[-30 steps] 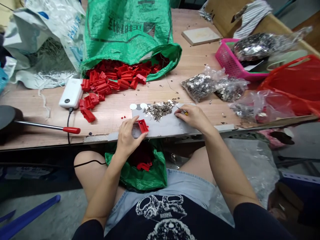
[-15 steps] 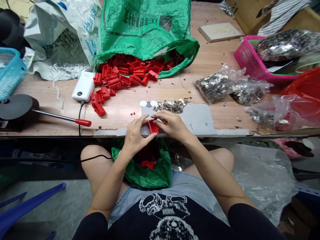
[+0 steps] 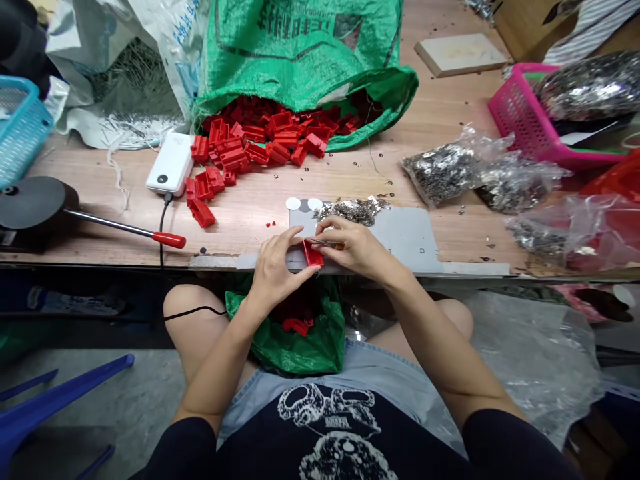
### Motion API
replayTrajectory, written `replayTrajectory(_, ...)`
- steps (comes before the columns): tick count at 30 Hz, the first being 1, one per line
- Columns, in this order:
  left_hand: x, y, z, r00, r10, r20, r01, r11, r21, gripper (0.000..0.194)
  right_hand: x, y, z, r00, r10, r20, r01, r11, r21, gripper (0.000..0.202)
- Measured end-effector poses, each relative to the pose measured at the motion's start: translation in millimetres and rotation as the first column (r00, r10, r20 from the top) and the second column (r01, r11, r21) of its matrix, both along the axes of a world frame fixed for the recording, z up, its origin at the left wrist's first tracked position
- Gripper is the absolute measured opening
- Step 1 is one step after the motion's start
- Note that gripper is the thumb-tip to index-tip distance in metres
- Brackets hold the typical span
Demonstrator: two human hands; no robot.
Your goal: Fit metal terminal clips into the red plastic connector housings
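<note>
A red plastic part (image 3: pixel 313 255) is held at the table's front edge between the thumb and fingers of my left hand (image 3: pixel 277 265). My right hand (image 3: pixel 355 247) grips a thin tool (image 3: pixel 333 245), which looks like tweezers, with its tip over the red part. Just behind my hands, a pile of small metal pieces (image 3: pixel 355 211) lies on a grey sheet (image 3: pixel 407 233). What the tool's tip holds, if anything, is too small to tell.
Red parts (image 3: pixel 233 155) spill from a green sack (image 3: pixel 300 60). A hand press lever (image 3: pixel 167 239) and white power bank (image 3: pixel 170 163) are left. Bags of metal pieces (image 3: pixel 443 173) and a pink basket (image 3: pixel 525 127) are right. A green bag (image 3: pixel 300 353) hangs at my lap.
The tool has turned flatter over the red part, and my right hand has shifted slightly. The whole view has moved a little, with the table's items appearing further right.
</note>
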State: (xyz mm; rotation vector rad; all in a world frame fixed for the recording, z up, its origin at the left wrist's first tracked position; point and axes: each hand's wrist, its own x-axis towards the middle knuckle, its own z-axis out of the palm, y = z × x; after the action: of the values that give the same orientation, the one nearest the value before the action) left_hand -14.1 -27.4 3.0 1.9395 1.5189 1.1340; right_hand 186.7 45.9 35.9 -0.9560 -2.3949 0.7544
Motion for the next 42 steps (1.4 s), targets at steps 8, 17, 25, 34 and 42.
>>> replayTrajectory(8,7,-1,-6.2,0.996,0.047,-0.076,-0.040,0.994,0.098,0.055,-6,-56,5.3,0.922,-0.387,0.004,0.387,0.922,-0.026,0.043)
replayTrajectory(17,14,-1,-3.9,0.991,0.077,-0.109,-0.063,0.991,0.121,0.038,-30,-69,-8.2,0.890,-0.449,-0.079,0.456,0.884,0.105,0.032)
replayTrajectory(25,13,0,-4.0,0.992,0.073,-0.102,-0.058,0.988,0.143,0.035,-31,-71,-6.8,0.875,-0.483,-0.026,0.481,0.864,0.146,0.028)
replayTrajectory(34,13,1,-5.1,0.993,0.079,-0.090,-0.064,0.986,0.151,0.036,-36,-67,3.1,0.886,-0.444,0.132,0.433,0.896,0.102,0.026)
replayTrajectory(42,14,-2,-4.9,0.992,0.098,-0.085,-0.084,0.984,0.156,0.036,-39,-74,-0.1,0.858,-0.514,0.016,0.509,0.853,0.117,0.028)
